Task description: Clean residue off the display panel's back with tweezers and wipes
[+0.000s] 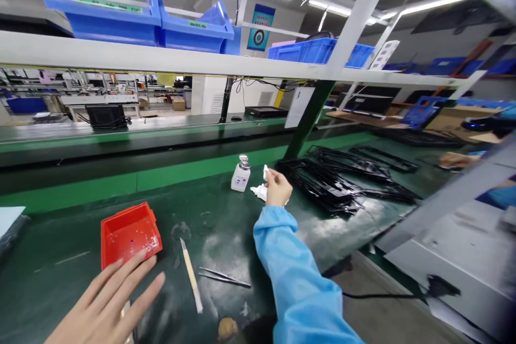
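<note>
My right hand (276,187), in a blue sleeve, reaches out over the green bench and pinches a small white cloth (266,173). More crumpled white cloth (258,191) lies just under it. A small white dispenser bottle (241,174) with a metal top stands just left of that hand. My left hand (110,298) lies flat near the front edge with fingers stretched out, holding nothing, its fingertips close to a red tray (129,233).
A pale stick tool (191,280) and metal tweezers (223,277) lie on the bench between my arms. A pile of black frames (342,177) lies at right behind a slanted post (310,118). Blue bins (121,16) sit on the shelf above. Another person's hand (457,160) shows far right.
</note>
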Demonstrator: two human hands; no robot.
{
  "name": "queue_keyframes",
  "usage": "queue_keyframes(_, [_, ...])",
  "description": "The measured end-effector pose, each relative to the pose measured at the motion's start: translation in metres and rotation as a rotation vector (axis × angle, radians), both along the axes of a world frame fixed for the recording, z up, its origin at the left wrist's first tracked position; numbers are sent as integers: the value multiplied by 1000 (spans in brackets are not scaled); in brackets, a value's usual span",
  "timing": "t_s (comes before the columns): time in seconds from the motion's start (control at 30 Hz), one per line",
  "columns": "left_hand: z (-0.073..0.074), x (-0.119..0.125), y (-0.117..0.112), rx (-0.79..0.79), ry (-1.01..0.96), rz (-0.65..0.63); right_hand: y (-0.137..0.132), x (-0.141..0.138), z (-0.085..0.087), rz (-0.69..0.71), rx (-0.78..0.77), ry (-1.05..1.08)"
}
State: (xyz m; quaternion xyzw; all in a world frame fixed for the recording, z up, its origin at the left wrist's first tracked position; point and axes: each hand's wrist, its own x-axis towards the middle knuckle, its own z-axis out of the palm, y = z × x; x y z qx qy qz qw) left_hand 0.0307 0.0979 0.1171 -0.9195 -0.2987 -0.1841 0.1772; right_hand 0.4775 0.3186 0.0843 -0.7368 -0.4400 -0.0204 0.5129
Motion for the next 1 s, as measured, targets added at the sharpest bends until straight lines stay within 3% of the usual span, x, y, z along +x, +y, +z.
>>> queue_keyframes(0.1, [63,63,44,-121,-26,-42,-4,-5,-33,-1,87,170])
queue_keyframes(0.13, [74,86,66,-205,-52,-55,-5,-6,-40,3,102,210])
queue_keyframes(0.2, [81,130,116,-417,-176,-123,-6,-8,-50,15,117,267])
queue_keyframes(0.23, [76,152,143,-549,-272,-111,-6,-8,-52,25,120,285])
queue_keyframes(0.37, [38,226,235,-616,-419,-14,-4,-7,-52,56,130,312])
queue_keyframes(0.5, [4,278,283,-669,-608,38,-2,-5,-49,49,153,323])
queue_keyframes(0.7, [-17,312,312,-772,-755,48,-1,-5,-48,13,182,339])
queue_keyframes(1.0, [-15,316,315,-834,-790,40,-5,-10,-44,1,176,330])
